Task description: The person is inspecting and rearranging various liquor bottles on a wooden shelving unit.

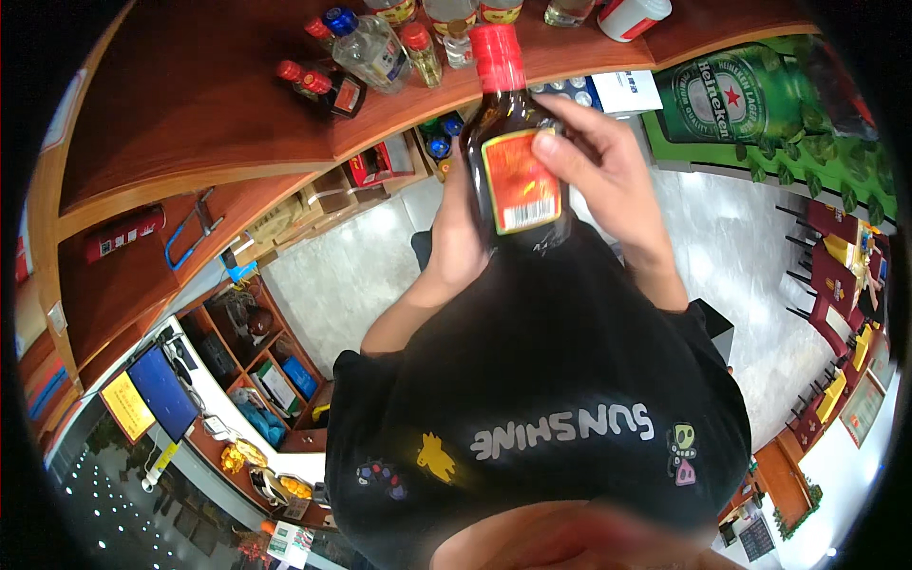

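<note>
Beyond your black shirt (pixel 541 323), you are clasping the dark bottle (pixel 505 119) in your right hand (pixel 613 176), thumb pressing its label (pixel 518 185), probably for steadiness, your left hand (pixel 458 233) lying along its side, closure too hidden to tell, while a clear bottle (pixel 370 52) is sitting on the shelf (pixel 375 125).

Likely a restaurant: bottles (pixel 373 52) line a shelf (pixel 199 133); tables (pixel 832 219) beyond.

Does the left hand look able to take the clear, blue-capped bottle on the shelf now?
Probably not just now: the left hand holds the dark bottle with the right hand, though the blue-capped bottle looks unblocked.
</note>
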`<state>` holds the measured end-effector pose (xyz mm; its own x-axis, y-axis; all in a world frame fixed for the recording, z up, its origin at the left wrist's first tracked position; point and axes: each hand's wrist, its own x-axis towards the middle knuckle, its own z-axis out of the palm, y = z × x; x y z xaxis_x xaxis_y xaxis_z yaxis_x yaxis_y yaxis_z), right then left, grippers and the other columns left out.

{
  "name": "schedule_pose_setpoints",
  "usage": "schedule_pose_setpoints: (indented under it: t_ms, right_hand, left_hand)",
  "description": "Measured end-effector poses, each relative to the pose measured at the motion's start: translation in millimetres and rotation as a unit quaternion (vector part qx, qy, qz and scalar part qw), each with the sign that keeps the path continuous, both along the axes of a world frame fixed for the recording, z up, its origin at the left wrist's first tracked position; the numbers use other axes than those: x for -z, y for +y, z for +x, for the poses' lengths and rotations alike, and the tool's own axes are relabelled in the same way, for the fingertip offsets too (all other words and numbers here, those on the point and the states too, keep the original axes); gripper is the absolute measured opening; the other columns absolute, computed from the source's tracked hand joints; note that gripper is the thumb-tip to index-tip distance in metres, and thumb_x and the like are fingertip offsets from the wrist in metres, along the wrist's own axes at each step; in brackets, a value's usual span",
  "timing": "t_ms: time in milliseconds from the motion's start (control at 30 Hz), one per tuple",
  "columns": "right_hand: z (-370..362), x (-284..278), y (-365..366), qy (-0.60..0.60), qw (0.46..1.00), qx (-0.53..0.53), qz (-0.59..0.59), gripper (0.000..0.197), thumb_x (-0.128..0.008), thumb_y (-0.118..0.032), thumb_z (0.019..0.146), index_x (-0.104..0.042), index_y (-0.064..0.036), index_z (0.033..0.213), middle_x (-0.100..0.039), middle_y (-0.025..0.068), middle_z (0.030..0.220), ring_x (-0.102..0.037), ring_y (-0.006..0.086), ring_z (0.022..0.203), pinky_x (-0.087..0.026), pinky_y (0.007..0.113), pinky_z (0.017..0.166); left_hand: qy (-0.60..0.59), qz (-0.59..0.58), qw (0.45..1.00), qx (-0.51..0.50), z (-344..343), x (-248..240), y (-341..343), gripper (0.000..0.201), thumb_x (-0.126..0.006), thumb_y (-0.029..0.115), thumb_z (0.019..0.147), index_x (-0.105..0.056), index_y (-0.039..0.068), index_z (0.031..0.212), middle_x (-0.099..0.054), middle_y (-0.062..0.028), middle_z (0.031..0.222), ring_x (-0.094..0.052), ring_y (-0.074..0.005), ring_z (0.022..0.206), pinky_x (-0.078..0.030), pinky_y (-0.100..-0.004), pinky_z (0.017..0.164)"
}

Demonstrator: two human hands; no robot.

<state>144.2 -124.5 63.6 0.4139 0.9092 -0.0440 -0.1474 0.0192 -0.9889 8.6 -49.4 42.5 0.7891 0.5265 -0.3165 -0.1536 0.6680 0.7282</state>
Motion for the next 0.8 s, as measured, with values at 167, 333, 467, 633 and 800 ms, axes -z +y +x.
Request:
schedule_pose_setpoints:
  t_ms: [167, 333, 467, 633, 800]
  right_hand:
    - [19.4, 11.1, 0.4, -0.052, 0.998, 0.027, -0.018, 0.044, -0.068, -0.023, 0.092, -0.058, 0.0049, 0.124, -0.068, 0.0104, 0.105, -0.062, 0.0098, 0.092, -0.051, 0.025, 0.081]
    - [28.1, 11.8, -6.2, -0.044, 0.999, 0.01, -0.011, 0.045, -0.07, -0.023, 0.091, -0.058, 0.0042, 0.125, -0.068, 0.0101, 0.105, -0.062, 0.0099, 0.092, -0.051, 0.025, 0.081]
    - [29.3, 16.5, -10.3, -0.068, 0.997, 0.005, 0.019, 0.047, -0.071, -0.024, 0.09, -0.058, 0.0033, 0.126, -0.067, 0.0108, 0.109, -0.062, 0.0124, 0.096, -0.051, 0.027, 0.085]
    - [31.6, 12.8, -13.3, -0.08, 0.996, -0.001, 0.046, 0.047, -0.071, -0.021, 0.09, -0.057, 0.003, 0.128, -0.066, 0.012, 0.112, -0.062, 0.0141, 0.1, -0.05, 0.028, 0.09]
    - [31.4, 9.0, -13.3, -0.04, 0.999, -0.013, 0.024, 0.046, -0.07, -0.019, 0.091, -0.057, 0.0035, 0.128, -0.066, 0.0109, 0.113, -0.061, 0.0131, 0.101, -0.049, 0.029, 0.091]
  left_hand:
    - [-0.051, 0.019, 0.998, -0.017, 13.3, 10.8, -5.0, 0.056, -0.026, 0.043, 0.106, -0.039, 0.0, 0.139, -0.052, -0.0142, 0.134, -0.053, -0.024, 0.122, -0.041, -0.0405, 0.106]
    - [-0.016, 0.032, 0.998, -0.058, 18.9, 4.9, -17.1, 0.058, -0.028, 0.046, 0.105, -0.049, -0.003, 0.13, -0.06, -0.013, 0.121, -0.06, -0.0187, 0.11, -0.047, -0.0327, 0.096]
    - [-0.021, 0.062, 0.996, -0.061, 16.2, 8.4, -23.1, 0.059, -0.026, 0.045, 0.106, -0.048, -0.003, 0.13, -0.06, -0.0132, 0.121, -0.06, -0.0184, 0.11, -0.046, -0.0321, 0.096]
    - [-0.016, 0.082, 0.995, -0.057, 14.9, -1.1, -27.8, 0.058, -0.026, 0.045, 0.106, -0.049, -0.003, 0.129, -0.06, -0.0133, 0.122, -0.059, -0.0182, 0.11, -0.045, -0.0318, 0.097]
    - [-0.011, 0.079, 0.995, -0.058, 13.1, -6.6, -29.5, 0.057, -0.027, 0.044, 0.106, -0.05, -0.003, 0.128, -0.06, -0.0128, 0.121, -0.058, -0.0175, 0.111, -0.044, -0.0314, 0.098]
